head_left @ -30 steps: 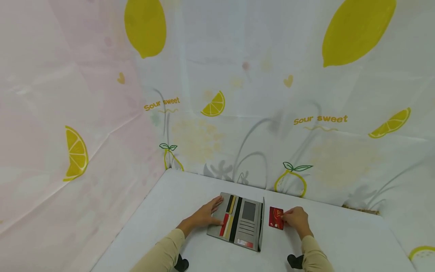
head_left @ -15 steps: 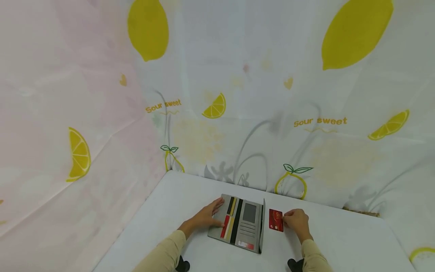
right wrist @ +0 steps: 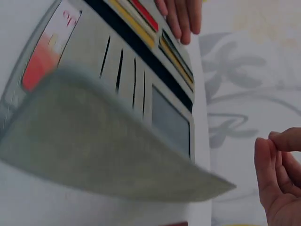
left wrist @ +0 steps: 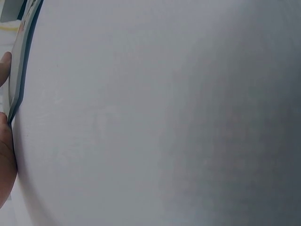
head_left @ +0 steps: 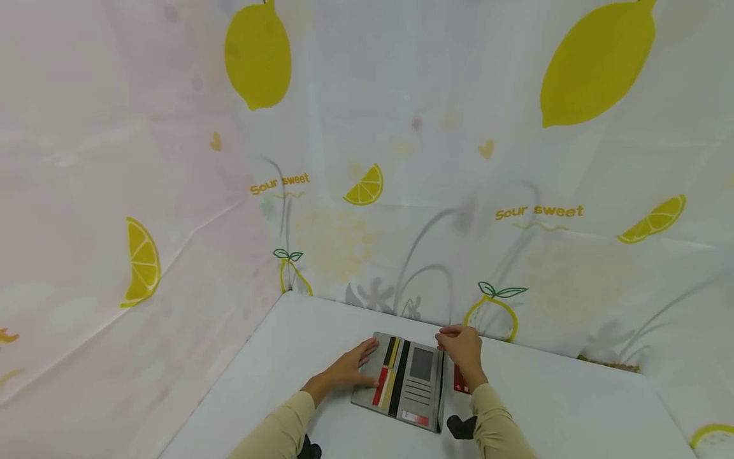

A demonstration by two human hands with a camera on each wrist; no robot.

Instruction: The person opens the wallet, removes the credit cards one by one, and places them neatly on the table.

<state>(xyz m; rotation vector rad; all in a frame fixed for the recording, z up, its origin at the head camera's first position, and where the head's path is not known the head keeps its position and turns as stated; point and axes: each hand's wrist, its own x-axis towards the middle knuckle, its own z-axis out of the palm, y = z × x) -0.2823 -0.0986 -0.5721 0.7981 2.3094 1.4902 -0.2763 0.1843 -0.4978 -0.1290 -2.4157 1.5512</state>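
Note:
A grey bifold wallet [head_left: 415, 400] lies spread out on the white table, with cards in its left-hand slots and a red-and-white card [head_left: 415, 418] at its lower right. Its right flap [right wrist: 117, 150] stands raised. My left hand [head_left: 346, 370] rests on the wallet's left side, fingers extended and thumb by a red card [head_left: 380, 386]. My right hand [head_left: 462, 349] is near the flap's far corner. In the right wrist view its thumb and a fingertip meet, with nothing visible between them, apart from the flap. A loose red card [head_left: 461, 382] lies right of the wallet, partly hidden by that hand.
A pale backdrop printed with lemons [head_left: 364, 185] rises behind and left of the white table [head_left: 573, 408]. Dark rounded objects [head_left: 462, 428] show at both wrists. A brownish strip [head_left: 608, 363] lies at the table's back right.
My right hand has left the loose red card and moved left and away from me to the wallet's flap. The left hand has stayed on the wallet. The head view has tilted slightly.

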